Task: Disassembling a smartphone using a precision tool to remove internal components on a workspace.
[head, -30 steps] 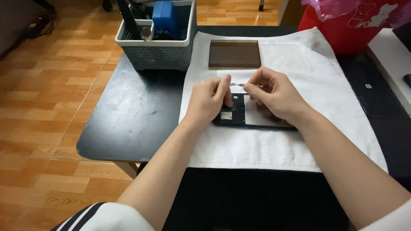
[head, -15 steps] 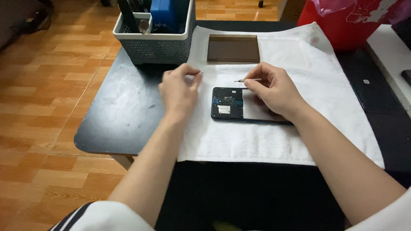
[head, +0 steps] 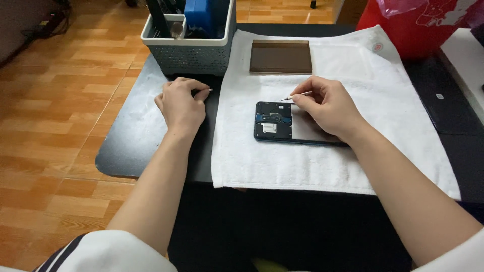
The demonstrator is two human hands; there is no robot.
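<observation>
On white terry towel (head: 322, 166), right hand (head: 327, 108) is pinching thin metal tool (head: 296, 95) w/ fingers over opened dark rectangular phone (head: 275, 121); left hand (head: 182, 106) is pinching tiny part (head: 209, 89), fingers narrow.

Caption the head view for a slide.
Right hand holds a thin tool above an opened phone on a white towel; left hand rests beside it.

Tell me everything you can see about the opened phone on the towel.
The opened phone lies flat, back cover off, on the white towel. Its dark frame has a blue edge; a camera module, a small silvery part and a pale grey panel are exposed. The right hand rests on it, holding a thin tool just above.
</observation>
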